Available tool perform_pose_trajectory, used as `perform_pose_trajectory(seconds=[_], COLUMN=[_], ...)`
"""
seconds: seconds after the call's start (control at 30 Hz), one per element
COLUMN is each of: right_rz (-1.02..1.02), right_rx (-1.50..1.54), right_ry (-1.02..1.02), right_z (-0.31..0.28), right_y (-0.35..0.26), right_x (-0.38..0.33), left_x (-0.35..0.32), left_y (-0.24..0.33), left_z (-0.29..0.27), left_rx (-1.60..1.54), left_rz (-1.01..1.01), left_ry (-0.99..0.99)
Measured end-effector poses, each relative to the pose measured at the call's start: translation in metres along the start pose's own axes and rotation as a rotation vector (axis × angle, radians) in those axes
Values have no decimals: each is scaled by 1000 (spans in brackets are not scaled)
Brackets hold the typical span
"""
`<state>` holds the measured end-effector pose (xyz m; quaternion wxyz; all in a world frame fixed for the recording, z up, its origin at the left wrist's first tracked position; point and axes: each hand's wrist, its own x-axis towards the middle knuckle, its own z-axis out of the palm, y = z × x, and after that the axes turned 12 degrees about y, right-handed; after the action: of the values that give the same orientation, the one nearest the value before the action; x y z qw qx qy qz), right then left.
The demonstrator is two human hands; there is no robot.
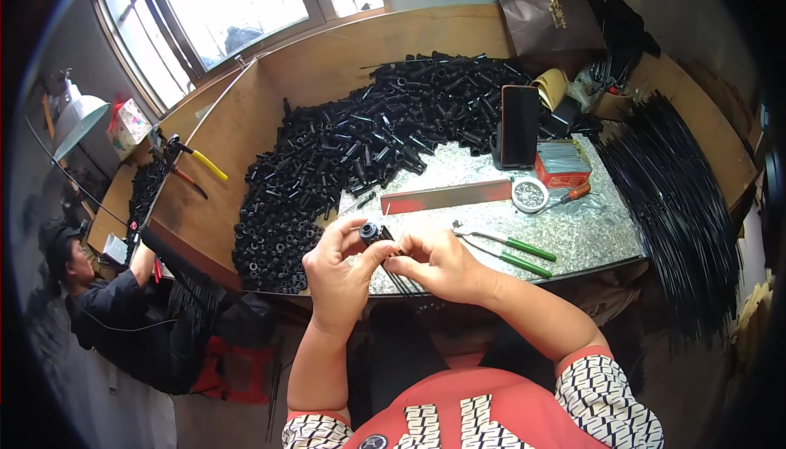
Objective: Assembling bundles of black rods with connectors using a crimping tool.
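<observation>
My left hand pinches a short black tubular part with a ringed, bluish-grey end facing up. Close against it, my right hand has its thumb and fingers closed on the thin black rods that run down from this part. The fingers hide the spot where rods and tube meet. Both hands are above the front edge of the speckled worktop. Pliers with green handles lie just right of my right hand, jaws toward it.
A heap of black tubular parts fills the wooden-walled bench. Behind my hands lie a red-and-grey bar, a round dish, a phone, a red box and a screwdriver. Long black rods lie right. A co-worker sits left.
</observation>
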<state>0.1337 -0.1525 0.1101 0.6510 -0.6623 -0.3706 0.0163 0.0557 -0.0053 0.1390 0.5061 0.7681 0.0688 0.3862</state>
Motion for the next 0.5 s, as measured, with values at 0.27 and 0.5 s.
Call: perform_pose_trajectory(seconds=[0.27, 0.5], right_rz=[337, 376], right_rx=[433, 331], right_ry=[-217, -229], right_z=[-1, 0], right_y=[21, 22], right_x=[3, -2], left_x=[1, 0], left_y=[-8, 5], left_z=[-11, -20], left_rx=[-60, -91], left_rz=[90, 70], left_ry=[-140, -376])
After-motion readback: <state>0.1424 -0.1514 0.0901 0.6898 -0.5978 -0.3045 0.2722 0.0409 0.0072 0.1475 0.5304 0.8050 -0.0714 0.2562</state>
